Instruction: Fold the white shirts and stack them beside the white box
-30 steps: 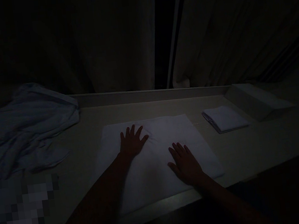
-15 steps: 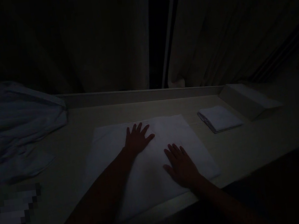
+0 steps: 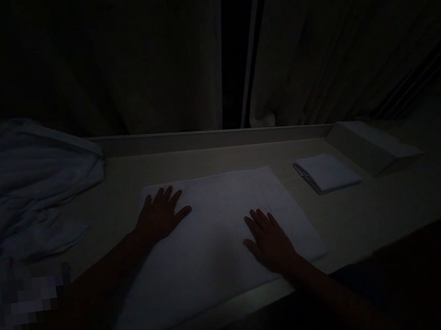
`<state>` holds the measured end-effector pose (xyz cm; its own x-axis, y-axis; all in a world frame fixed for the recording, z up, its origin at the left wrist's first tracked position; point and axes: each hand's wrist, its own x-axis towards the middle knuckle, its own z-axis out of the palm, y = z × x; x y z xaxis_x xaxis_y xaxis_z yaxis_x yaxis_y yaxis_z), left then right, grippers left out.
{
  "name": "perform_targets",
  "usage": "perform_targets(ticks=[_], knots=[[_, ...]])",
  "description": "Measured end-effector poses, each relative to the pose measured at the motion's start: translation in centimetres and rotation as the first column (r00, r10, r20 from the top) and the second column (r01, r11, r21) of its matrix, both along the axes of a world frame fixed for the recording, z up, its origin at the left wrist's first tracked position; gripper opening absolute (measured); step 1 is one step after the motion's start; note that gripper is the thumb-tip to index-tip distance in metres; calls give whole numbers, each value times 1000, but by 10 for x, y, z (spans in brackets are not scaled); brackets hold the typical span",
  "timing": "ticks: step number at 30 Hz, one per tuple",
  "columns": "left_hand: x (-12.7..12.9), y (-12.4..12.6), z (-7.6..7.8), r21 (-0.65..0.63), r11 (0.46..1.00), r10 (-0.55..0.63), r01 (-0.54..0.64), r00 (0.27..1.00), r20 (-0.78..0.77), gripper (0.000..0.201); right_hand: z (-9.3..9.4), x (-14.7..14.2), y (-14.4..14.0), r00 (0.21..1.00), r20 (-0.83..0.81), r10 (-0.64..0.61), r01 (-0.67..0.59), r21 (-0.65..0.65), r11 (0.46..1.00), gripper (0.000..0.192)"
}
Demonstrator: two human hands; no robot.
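Left hand (image 3: 160,215), right hand (image 3: 270,238) flat on white cloth (image 3: 216,225), no legible writing

I see the left hand (image 3: 160,216) has slid leftward across the white cloth (image 3: 216,230) (palm flat, fingers spread), from near its middle to its far-left corner, widening the gap to the other hand.

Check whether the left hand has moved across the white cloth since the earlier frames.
Yes. The left hand has slid toward the person's left, from near the middle of the white cloth to its far left corner, while the right hand stays put.
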<state>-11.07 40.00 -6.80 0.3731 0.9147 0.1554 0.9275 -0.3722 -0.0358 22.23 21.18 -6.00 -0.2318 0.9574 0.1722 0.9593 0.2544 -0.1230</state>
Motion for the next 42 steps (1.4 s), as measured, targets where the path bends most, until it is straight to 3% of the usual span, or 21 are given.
perform_targets(ticks=[5,10,15,18,21,24,26,30,34,39,42], knots=[[-22,-4,-8,-7,989,150,-150,989,7,74,0,0,0,1000,5,9,-9,1,1000,63],[-16,-3,1,50,984,170,-172,984,45,72,0,-1,0,999,33,0,0,7,1000,63],[-6,-43,16,137,989,45,-51,998,48,75,-1,-1,-1,1000,18,3,-3,16,1000,63],[-14,-76,7,87,996,-21,19,999,26,81,-3,0,-2,1000,3,10,-10,24,1000,62],[-33,-99,-11,31,999,30,-31,999,42,83,-5,1,-2,1000,-3,18,-18,28,999,61],[-50,-106,-23,52,994,94,-97,994,50,76,-5,1,-3,1000,-6,15,-15,34,999,61],[-53,-106,-22,88,992,88,-91,995,37,73,-3,0,-3,1000,-10,9,-9,34,999,61],[-37,-110,-1,149,987,55,-56,998,7,71,0,-3,-4,1000,-10,1,-1,23,1000,61],[-6,-143,12,126,990,-71,70,997,2,71,0,0,-4,1000,-4,3,-3,21,1000,63],[11,-198,-6,68,986,-151,149,988,29,73,6,0,-4,1000,-6,-5,5,-24,1000,63],[7,-212,-17,103,984,-147,142,988,42,72,10,-32,-12,999,-25,39,-39,19,999,65]])
